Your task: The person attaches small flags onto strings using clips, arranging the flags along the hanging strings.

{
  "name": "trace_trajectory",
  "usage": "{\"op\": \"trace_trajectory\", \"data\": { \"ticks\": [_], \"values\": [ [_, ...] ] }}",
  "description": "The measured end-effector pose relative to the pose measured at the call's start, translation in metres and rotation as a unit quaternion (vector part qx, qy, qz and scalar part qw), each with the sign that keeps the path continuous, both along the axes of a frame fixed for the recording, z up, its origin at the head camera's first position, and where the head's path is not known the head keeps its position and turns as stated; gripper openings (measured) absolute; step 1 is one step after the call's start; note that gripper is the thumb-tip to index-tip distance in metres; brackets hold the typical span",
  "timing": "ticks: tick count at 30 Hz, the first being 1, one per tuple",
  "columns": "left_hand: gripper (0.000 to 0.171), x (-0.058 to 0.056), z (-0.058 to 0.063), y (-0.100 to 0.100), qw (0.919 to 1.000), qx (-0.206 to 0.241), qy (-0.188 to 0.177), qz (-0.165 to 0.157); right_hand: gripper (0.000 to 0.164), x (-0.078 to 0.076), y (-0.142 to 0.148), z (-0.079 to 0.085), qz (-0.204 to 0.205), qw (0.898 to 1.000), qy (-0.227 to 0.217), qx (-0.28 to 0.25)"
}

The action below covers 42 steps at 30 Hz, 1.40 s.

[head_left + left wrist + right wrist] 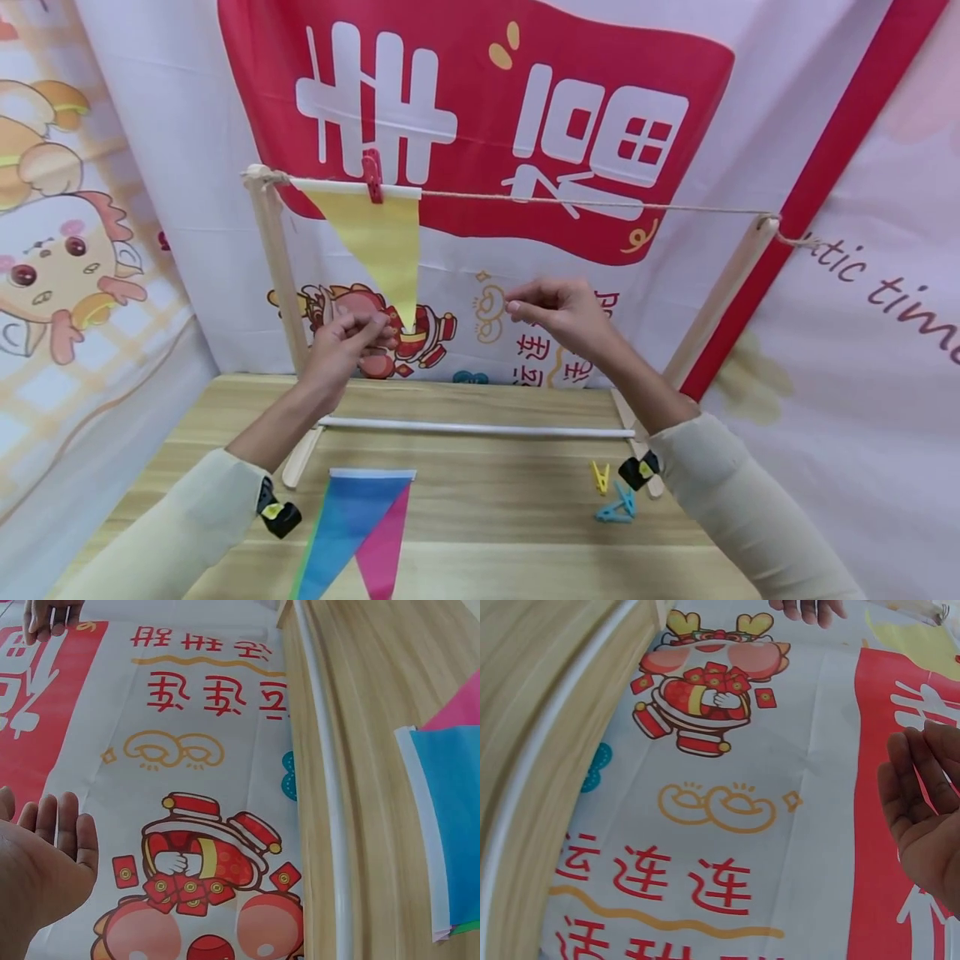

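Note:
A yellow triangular pennant (382, 242) hangs by its white top band near the left end of a twine line (600, 202). One red clothespin (372, 175) clips that band to the line. My left hand (341, 350) is raised beside the pennant's lower tip, its fingers loosely bent with nothing held. Further right, below the line, my right hand (566, 312) hovers with fingers extended and thumb close to them; the right wrist view also shows no thing in this hand (922, 802).
Wooden posts (277, 267) carry the line, with a white rod (480, 428) low between them. On the wooden table (495, 517) lie blue (341, 525) and pink (386, 546) pennants, a green edge beneath. At right are a yellow clothespin (600, 477) and blue clothespins (617, 510). Printed cloth (465, 250) hangs behind.

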State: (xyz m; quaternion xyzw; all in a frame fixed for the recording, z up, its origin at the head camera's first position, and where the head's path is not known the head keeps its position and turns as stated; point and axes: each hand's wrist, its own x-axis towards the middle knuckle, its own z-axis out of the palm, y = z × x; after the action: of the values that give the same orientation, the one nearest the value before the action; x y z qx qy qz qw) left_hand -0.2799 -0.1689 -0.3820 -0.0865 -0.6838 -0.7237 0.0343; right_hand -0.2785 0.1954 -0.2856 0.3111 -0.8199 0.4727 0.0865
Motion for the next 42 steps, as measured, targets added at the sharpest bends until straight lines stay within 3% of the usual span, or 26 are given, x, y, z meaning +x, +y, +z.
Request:
{"op": "trace_trajectory", "data": {
  "ticks": [6, 17, 23, 31, 42],
  "values": [
    [0.025, 0.002, -0.005, 0.004, 0.9995, -0.029, 0.001, -0.016, 0.022, 0.002, 0.005, -0.013, -0.007, 1.000, -0.001, 0.005],
    [0.043, 0.007, -0.016, 0.002, 0.9939, -0.109, -0.020, -0.002, 0.020, 0.009, 0.017, -0.035, -0.044, 0.998, -0.037, 0.004],
    [0.046, 0.007, -0.022, 0.003, 0.9920, -0.125, -0.017, -0.011, 0.021, 0.009, 0.017, -0.046, -0.057, 0.996, -0.062, -0.009],
    [0.041, 0.012, -0.033, -0.002, 0.9878, -0.154, 0.000, -0.024, 0.022, 0.012, 0.028, -0.068, -0.070, 0.996, -0.061, -0.001],
    [0.039, 0.015, -0.048, -0.007, 0.9859, -0.165, -0.023, -0.016, 0.018, 0.015, 0.043, -0.099, -0.087, 0.992, -0.086, 0.003]
  ]
}}
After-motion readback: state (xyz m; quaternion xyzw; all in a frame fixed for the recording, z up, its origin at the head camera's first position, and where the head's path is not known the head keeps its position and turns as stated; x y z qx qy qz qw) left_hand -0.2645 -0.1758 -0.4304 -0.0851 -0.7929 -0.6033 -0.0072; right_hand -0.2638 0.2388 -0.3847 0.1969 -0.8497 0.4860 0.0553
